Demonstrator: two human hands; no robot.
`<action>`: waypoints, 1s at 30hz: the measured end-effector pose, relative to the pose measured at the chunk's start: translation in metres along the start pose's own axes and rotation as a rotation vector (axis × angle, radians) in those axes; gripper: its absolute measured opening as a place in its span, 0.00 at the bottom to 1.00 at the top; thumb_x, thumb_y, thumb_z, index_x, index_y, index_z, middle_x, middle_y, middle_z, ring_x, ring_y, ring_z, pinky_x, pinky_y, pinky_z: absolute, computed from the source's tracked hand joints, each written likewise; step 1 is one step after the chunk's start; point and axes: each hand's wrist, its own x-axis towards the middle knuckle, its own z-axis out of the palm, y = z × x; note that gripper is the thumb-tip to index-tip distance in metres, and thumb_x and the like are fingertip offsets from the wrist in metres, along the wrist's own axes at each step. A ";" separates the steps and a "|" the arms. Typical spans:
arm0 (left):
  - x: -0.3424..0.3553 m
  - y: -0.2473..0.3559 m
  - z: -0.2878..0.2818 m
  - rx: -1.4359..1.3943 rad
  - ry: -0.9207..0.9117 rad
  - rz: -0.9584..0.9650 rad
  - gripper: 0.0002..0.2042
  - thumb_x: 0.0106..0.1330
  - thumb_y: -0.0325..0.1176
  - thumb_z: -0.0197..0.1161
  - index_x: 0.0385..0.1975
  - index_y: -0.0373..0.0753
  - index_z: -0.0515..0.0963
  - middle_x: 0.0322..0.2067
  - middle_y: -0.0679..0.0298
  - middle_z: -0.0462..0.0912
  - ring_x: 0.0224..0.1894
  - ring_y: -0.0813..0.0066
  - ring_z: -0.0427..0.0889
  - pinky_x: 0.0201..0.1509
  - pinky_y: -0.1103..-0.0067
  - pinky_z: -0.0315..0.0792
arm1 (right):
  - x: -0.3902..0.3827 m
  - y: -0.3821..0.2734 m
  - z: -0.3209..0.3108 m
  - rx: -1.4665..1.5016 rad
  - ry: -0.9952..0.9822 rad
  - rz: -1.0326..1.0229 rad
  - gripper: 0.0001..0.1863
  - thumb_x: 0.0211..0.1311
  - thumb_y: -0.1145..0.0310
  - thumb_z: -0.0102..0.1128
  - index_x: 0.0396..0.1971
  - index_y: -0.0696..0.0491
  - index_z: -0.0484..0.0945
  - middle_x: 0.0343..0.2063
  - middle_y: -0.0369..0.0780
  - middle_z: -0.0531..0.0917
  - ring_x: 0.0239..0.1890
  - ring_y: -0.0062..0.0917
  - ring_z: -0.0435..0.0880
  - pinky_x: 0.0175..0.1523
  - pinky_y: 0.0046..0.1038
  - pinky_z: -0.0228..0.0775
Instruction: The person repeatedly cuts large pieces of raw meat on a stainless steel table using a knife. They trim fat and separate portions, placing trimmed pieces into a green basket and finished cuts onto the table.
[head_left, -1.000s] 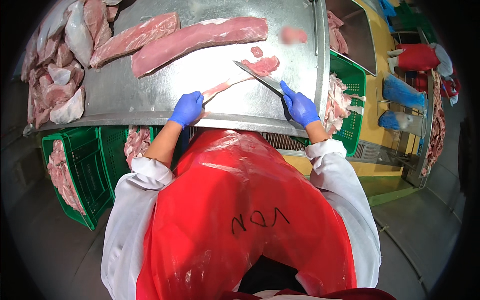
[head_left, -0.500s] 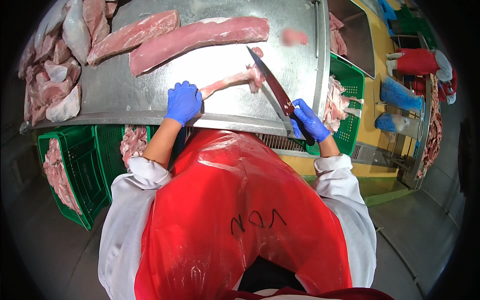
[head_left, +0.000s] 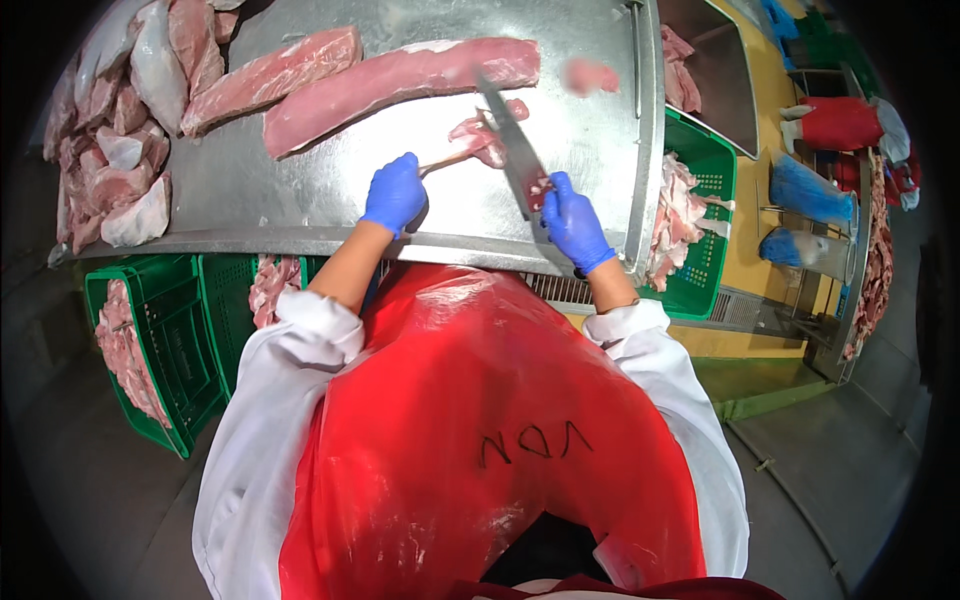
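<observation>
My left hand [head_left: 395,192], in a blue glove, is closed on the thin end of a pale meat strip [head_left: 472,138] on the steel table [head_left: 330,190]. My right hand [head_left: 573,222], also blue-gloved, grips a long knife [head_left: 516,140], whose blurred blade slants up-left across the strip's wider, pink end. A small red scrap [head_left: 518,106] lies beside the blade. Behind these lie two long loins [head_left: 400,80] [head_left: 270,78], and a heap of raw cuts [head_left: 135,210] fills the table's left end. A blurred pink patch [head_left: 590,75] shows near the right edge.
Green crates with trimmings stand below the table at left [head_left: 140,350] and beside it at right [head_left: 680,210]. A steel bin [head_left: 725,80] holds meat at upper right. At far right a co-worker in a red apron [head_left: 840,125] is beside another meat-laden table [head_left: 870,260].
My left hand has moved right and slightly up with the strip's end. My right hand has moved up-left from half a second ago, shifting the knife over the strip, which is bunched further left.
</observation>
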 end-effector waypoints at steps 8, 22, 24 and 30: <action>-0.050 0.001 -0.027 -0.052 -0.165 0.134 0.08 0.64 0.32 0.52 0.36 0.36 0.75 0.29 0.41 0.81 0.35 0.38 0.81 0.40 0.52 0.73 | 0.033 -0.046 0.050 -0.467 -0.494 0.029 0.37 0.70 0.65 0.45 0.75 0.28 0.44 0.36 0.51 0.85 0.36 0.48 0.85 0.44 0.48 0.76; -0.015 0.077 -0.117 0.122 -0.202 0.399 0.08 0.59 0.31 0.61 0.33 0.34 0.75 0.29 0.43 0.81 0.35 0.42 0.81 0.39 0.57 0.74 | 0.014 -0.003 0.023 -0.495 -0.438 -0.006 0.39 0.70 0.68 0.44 0.75 0.25 0.42 0.36 0.50 0.85 0.34 0.44 0.86 0.40 0.44 0.77; -0.015 0.101 -0.124 0.138 -0.187 0.553 0.07 0.59 0.28 0.58 0.35 0.35 0.75 0.29 0.42 0.80 0.35 0.40 0.80 0.38 0.56 0.73 | 0.004 0.004 0.013 -0.460 -0.399 0.004 0.39 0.69 0.69 0.45 0.75 0.24 0.42 0.36 0.50 0.85 0.35 0.44 0.86 0.41 0.44 0.77; 0.017 0.178 -0.151 0.397 -0.316 0.791 0.06 0.60 0.26 0.56 0.36 0.34 0.76 0.30 0.41 0.79 0.35 0.40 0.79 0.38 0.58 0.73 | -0.021 0.027 -0.017 -0.406 -0.348 0.056 0.38 0.69 0.68 0.44 0.74 0.24 0.44 0.39 0.48 0.85 0.37 0.45 0.86 0.42 0.44 0.77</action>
